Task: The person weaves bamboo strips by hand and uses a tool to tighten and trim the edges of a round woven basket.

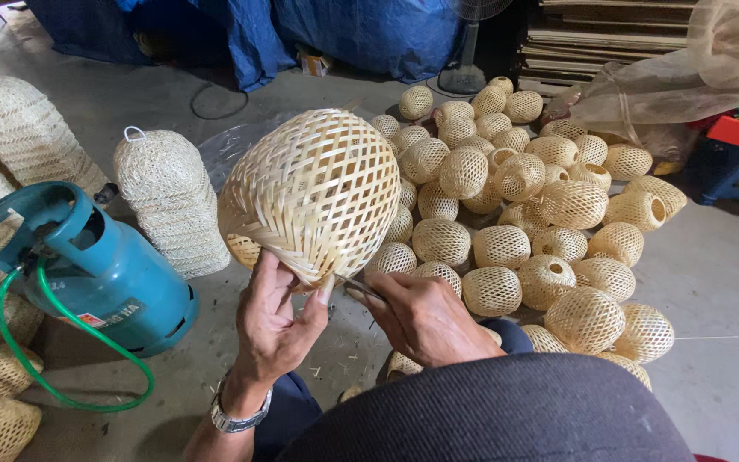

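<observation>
My left hand [274,318] grips the lower rim of a large woven bamboo lampshade [314,192], held up in front of me with its rounded side toward the camera. My right hand [421,318] is closed around a thin metal tool [359,287], whose tip touches the shade's bottom edge next to my left thumb. A wristwatch [238,417] sits on my left wrist.
Several small woven bamboo balls [523,222] are piled on the concrete floor to the right. A teal gas cylinder [96,265] with a green hose [62,376] lies at left, beside stacked woven shades [168,201]. A fan base [464,79], blue tarp and stacked boards stand behind.
</observation>
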